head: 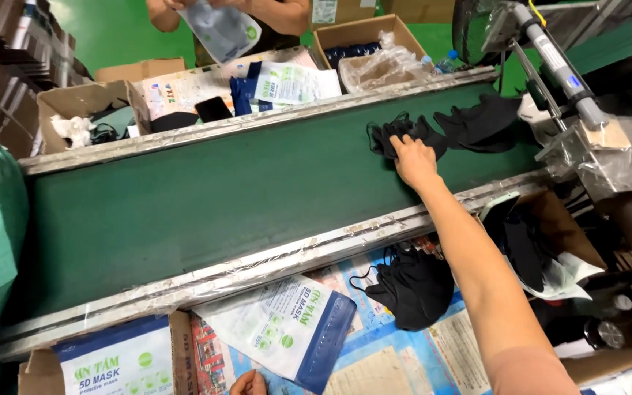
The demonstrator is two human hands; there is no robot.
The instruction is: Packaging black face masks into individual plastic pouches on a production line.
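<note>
The right hand (412,161) is laid flat, fingers spread, on black masks (404,135) on the belt (221,197), likely for gathering; the left hand (249,383), barely seen, cannot be judged.

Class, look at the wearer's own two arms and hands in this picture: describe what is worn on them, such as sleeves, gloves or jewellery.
The right arm is bare along all its visible length: no sleeve, no watch or band shows. The right hand wears no glove, and no ring can be made out. Of the left hand only a small ungloved part shows at the bottom edge; its arm is out of view.
</note>
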